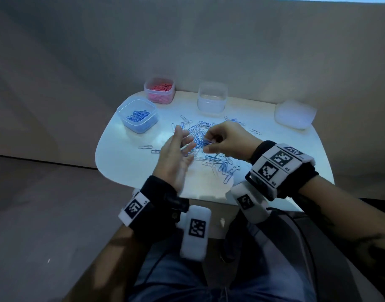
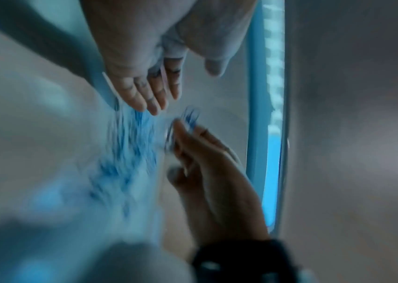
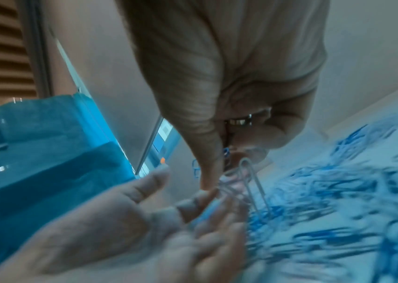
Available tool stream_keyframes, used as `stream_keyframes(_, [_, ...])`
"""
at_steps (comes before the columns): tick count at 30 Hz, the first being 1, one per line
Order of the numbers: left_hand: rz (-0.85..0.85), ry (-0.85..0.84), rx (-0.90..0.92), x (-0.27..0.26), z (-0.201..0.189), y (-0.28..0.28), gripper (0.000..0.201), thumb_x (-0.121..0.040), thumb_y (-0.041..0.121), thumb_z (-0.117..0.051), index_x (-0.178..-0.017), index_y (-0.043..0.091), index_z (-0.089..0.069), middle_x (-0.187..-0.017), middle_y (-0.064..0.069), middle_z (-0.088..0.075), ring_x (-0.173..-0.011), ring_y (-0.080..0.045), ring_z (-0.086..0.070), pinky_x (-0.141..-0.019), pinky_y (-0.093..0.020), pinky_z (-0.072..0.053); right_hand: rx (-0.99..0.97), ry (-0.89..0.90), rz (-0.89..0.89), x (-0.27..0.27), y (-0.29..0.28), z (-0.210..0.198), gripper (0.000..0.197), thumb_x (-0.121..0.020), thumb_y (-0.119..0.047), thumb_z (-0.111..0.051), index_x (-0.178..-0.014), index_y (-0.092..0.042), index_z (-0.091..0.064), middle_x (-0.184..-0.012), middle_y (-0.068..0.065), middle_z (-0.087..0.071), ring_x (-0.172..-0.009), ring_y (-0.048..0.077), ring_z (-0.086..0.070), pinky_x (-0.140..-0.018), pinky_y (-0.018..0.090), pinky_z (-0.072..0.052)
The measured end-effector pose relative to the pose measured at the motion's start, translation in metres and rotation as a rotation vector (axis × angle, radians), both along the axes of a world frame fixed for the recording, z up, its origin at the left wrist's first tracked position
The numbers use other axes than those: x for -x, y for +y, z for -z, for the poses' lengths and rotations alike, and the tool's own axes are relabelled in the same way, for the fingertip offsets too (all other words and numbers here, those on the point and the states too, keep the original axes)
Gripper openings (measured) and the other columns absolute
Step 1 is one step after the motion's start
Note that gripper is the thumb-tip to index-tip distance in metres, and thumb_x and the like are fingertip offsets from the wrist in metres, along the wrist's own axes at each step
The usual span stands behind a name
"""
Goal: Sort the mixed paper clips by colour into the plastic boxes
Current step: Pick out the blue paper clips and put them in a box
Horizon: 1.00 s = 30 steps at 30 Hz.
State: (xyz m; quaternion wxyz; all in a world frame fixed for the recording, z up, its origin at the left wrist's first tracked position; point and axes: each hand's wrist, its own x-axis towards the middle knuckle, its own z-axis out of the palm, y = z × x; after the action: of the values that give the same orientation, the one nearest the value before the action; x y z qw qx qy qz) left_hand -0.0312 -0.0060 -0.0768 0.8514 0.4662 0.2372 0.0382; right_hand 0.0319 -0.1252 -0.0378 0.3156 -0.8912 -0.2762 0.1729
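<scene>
On the white worktop, seen from the head, a clip pile is spread before the blue box, pink box and clear box; the left hand is held flat, palm up, just left of the right hand. The left-wrist view is blurred. In the right-wrist view a pale clip is pinched by the right hand, hanging long-axis down over the left fingers.

Recording booth: small white table, plain backdrop.
</scene>
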Motion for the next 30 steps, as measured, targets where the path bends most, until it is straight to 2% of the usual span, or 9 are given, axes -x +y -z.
stream_keyframes(2, [0.044, -0.022, 0.286, -0.001, -0.001, -0.012, 0.047, -0.095, 0.053, -0.03, -0.095, 0.015, -0.056, -0.091, -0.003, -0.058, -0.087, -0.015, -0.056, -0.079, -0.026, -0.042, -0.06, 0.012, -0.001, 0.005, 0.005, -0.005, 0.009, -0.078, -0.01, -0.071, -0.079, -0.008, -0.063, -0.057, -0.008, -0.042, -0.048, 0.001, -0.039, -0.046, 0.011, -0.034])
stream_keyframes(6, [-0.073, -0.149, 0.656, -0.009, -0.002, -0.027, 0.054, -0.099, 0.047, -0.019, -0.092, 0.008, -0.056, -0.078, -0.008, -0.067, -0.07, -0.016, -0.067, -0.069, -0.025, -0.054, -0.04, -0.073, -0.009, 0.019, 0.012, -0.004, 0.012, -0.073, -0.013, -0.075, -0.074, -0.01, -0.064, -0.062, -0.006, -0.049, -0.057, 0.003, -0.044, -0.055, 0.009, -0.033])
stream_keyframes(10, [-0.171, -0.154, 0.747, -0.012, -0.001, -0.029, 0.053, -0.102, 0.038, -0.017, -0.089, 0.005, -0.057, -0.073, -0.012, -0.069, -0.06, -0.019, -0.07, -0.055, -0.025, -0.057, -0.057, -0.017, 0.027, 0.022, 0.006, -0.008, 0.01, -0.084, -0.01, -0.064, -0.089, -0.005, -0.07, -0.073, 0.001, -0.056, -0.071, 0.013, -0.052, -0.062, 0.021, -0.043])
stream_keyframes(13, [-0.207, -0.169, 0.815, -0.013, -0.001, -0.029, 0.055, -0.103, 0.036, -0.016, -0.087, 0.001, -0.056, -0.075, -0.016, -0.068, -0.058, -0.023, -0.07, -0.05, -0.028, -0.057, -0.026, -0.052, 0.029, 0.022, 0.005, -0.007, 0.017, -0.087, -0.005, -0.057, -0.097, 0.0, -0.069, -0.089, 0.009, -0.064, -0.08, 0.015, -0.054, -0.072, 0.019, -0.045])
stream_keyframes(15, [-0.233, -0.181, 0.825, -0.015, 0.0, -0.028, 0.055, -0.103, 0.037, -0.017, -0.088, 0.0, -0.056, -0.081, -0.017, -0.066, -0.058, -0.024, -0.07, -0.05, -0.028, -0.057, -0.03, -0.056, 0.04, 0.023, 0.006, -0.005, 0.017, -0.087, -0.007, -0.057, -0.096, 0.003, -0.068, -0.096, 0.015, -0.067, -0.086, 0.026, -0.059, -0.083, 0.032, -0.049])
stream_keyframes(17, [-0.238, -0.189, 0.816, -0.017, 0.003, -0.027, 0.055, -0.102, 0.04, -0.019, -0.089, 0.002, -0.057, -0.083, -0.016, -0.067, -0.062, -0.025, -0.07, -0.059, -0.031, -0.058, -0.058, -0.035, 0.043, 0.023, 0.006, -0.005, 0.015, -0.085, -0.009, -0.06, -0.09, 0.004, -0.066, -0.092, 0.018, -0.066, -0.085, 0.029, -0.06, -0.083, 0.04, -0.05])
stream_keyframes(19, [-0.224, -0.201, 0.795, -0.018, 0.005, -0.026, 0.055, -0.101, 0.042, -0.02, -0.09, 0.005, -0.059, -0.081, -0.013, -0.07, -0.066, -0.024, -0.071, -0.071, -0.033, -0.056, -0.074, -0.055, 0.041, 0.024, 0.006, -0.005, 0.008, -0.082, -0.008, -0.064, -0.084, -0.001, -0.064, -0.082, 0.014, -0.064, -0.079, 0.024, -0.056, -0.078, 0.035, -0.049])
stream_keyframes(24, [-0.19, -0.211, 0.736, -0.019, -0.001, -0.034, 0.039, -0.098, 0.039, -0.038, -0.085, 0.01, -0.061, -0.082, -0.01, -0.07, -0.067, -0.02, -0.071, -0.06, -0.031, -0.058, -0.101, -0.114, 0.091, 0.024, 0.003, -0.002, 0.009, -0.081, -0.004, -0.062, -0.078, -0.012, -0.062, -0.064, -0.005, -0.051, -0.071, 0.015, -0.049, -0.062, 0.016, -0.039])
stream_keyframes(30, [-0.161, -0.227, 0.758, -0.024, -0.004, -0.036, 0.048, -0.101, 0.034, -0.024, -0.09, 0.005, -0.06, -0.077, -0.011, -0.072, -0.068, -0.021, -0.071, -0.071, -0.038, -0.054, -0.245, -0.035, 0.227, 0.02, -0.003, -0.003, 0.026, -0.074, -0.004, -0.071, -0.062, -0.021, -0.054, -0.059, -0.008, -0.053, -0.064, 0.014, -0.053, -0.073, 0.036, -0.053])
